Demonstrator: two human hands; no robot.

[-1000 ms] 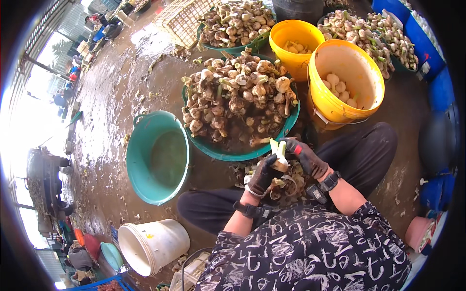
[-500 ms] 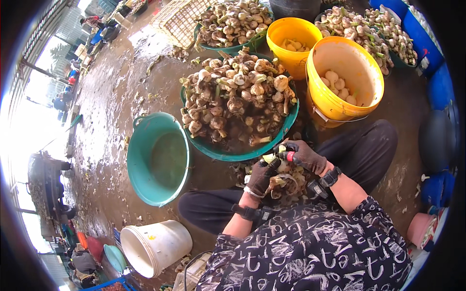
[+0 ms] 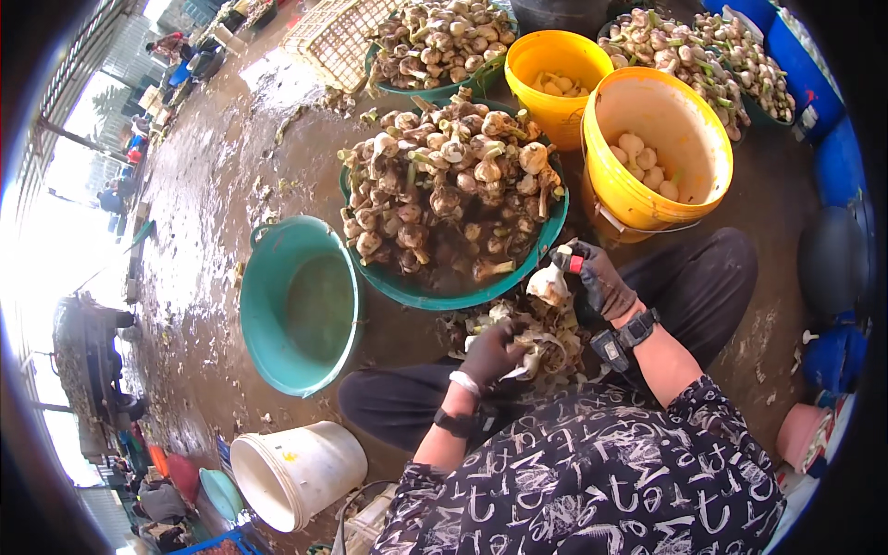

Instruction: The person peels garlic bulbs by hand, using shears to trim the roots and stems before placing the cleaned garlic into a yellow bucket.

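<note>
My right hand (image 3: 599,280), in a dark glove with a red band at one finger, grips a garlic bulb (image 3: 548,286) by its stem end. The bulb is pale and hangs just off the rim of a large green tub (image 3: 435,301). Lower and to the left, my left hand (image 3: 490,357), also gloved, has its fingers apart over a heap of garlic peelings (image 3: 546,347) between my legs. Loose skins lie close to its fingertips. Heaped in the tub are unpeeled garlic bulbs (image 3: 449,199), muddy and with cut stems.
Two yellow buckets (image 3: 601,199) (image 3: 527,51) at the far right hold peeled bulbs. A turquoise tub (image 3: 254,314) with a little murky liquid stands at left, near a tipped white bucket (image 3: 324,472). Beyond are more garlic tubs (image 3: 444,91) and a plastic crate (image 3: 333,42).
My hands have parted. The right has moved up slightly with the bulb, now visibly stripped paler. My left hand has pulled down and left to the peelings, its fingers opening.
</note>
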